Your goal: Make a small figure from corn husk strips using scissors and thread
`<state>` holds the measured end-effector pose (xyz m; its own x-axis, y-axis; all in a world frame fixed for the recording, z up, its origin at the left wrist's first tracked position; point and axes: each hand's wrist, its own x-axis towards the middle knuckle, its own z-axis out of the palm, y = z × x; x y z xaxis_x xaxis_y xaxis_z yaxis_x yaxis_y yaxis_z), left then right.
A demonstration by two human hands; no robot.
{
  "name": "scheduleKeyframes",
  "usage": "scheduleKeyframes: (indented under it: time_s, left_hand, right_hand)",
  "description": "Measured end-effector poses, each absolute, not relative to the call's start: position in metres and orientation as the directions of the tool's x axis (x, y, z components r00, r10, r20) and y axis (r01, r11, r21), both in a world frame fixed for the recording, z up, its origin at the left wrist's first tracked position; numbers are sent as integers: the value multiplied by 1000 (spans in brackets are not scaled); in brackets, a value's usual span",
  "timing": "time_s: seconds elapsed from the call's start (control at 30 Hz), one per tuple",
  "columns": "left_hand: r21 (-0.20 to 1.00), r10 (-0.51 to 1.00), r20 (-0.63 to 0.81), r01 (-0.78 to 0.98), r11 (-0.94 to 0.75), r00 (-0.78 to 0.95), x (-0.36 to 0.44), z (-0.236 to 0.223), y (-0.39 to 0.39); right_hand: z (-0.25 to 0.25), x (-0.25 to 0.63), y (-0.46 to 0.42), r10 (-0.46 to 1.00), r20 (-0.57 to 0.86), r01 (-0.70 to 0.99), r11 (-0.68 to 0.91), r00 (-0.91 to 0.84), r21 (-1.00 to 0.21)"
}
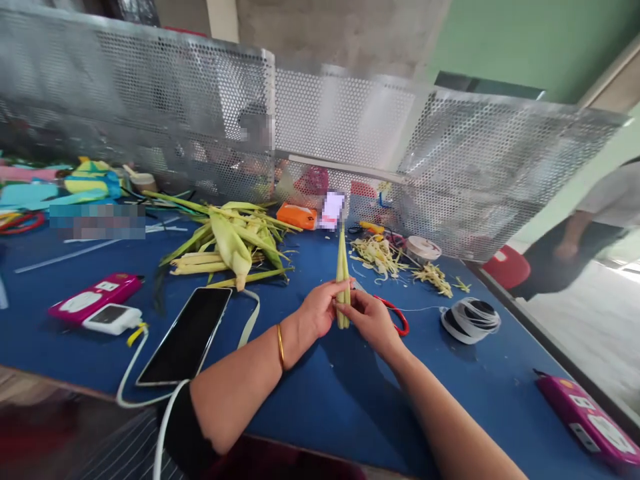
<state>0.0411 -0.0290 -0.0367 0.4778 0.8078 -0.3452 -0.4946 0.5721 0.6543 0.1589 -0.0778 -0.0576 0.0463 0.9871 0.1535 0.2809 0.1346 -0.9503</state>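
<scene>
Pale green folded corn husk strips stand upright as a slim bundle above the blue table. My left hand, with a gold bangle at the wrist, pinches the bundle from the left. From the other side, the thumb and fingers of my right hand close on its lower part. A thin white thread runs from near my right hand to a spool of white string on the right. Red-handled scissors lie partly hidden behind my right hand. A heap of corn husks lies beyond my left hand.
A dark-screened phone with a white cable lies at left, near a magenta power strip. Another power strip lies at right. Husk scraps and an orange packet lie before a perforated metal divider. A person stands at right.
</scene>
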Motion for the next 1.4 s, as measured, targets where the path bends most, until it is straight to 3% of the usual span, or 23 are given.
scheduleKeyframes:
  time_s: [0.13, 0.37, 0.6, 0.9, 1.2, 1.27, 1.4]
  left_hand:
    - [714, 808, -328, -432, 551, 489, 41, -40, -31]
    - [899, 905, -226, -281, 336, 361, 42, -45, -34]
    - [929, 937, -187, -257, 267, 297, 43, -43, -34]
    - [966, 969, -137, -191, 176, 204, 46, -35, -38]
    - [977, 964, -151, -114, 179, 218, 46, -34, -36]
    - [984, 973, -114, -115, 139, 201, 45, -36, -35]
    - [995, 992, 98, -43, -95, 82, 44, -44, -30]
  right_hand:
    - [-59, 164, -81, 982, 145, 250, 111, 122, -962]
    - [-52, 173, -86, 966, 112, 131, 83, 234, -988]
    - [-52, 171, -84, 972, 71, 50, 61, 224, -997]
    - [-54, 170, -85, 971, 105, 148, 74, 216, -986]
    - [-55, 173, -83, 977, -6, -23, -1, 211, -1000]
    - [-54, 172, -85, 980, -10, -44, -2, 197, -999]
    - [-50, 170, -87, 978, 38, 28, 33, 203, -999]
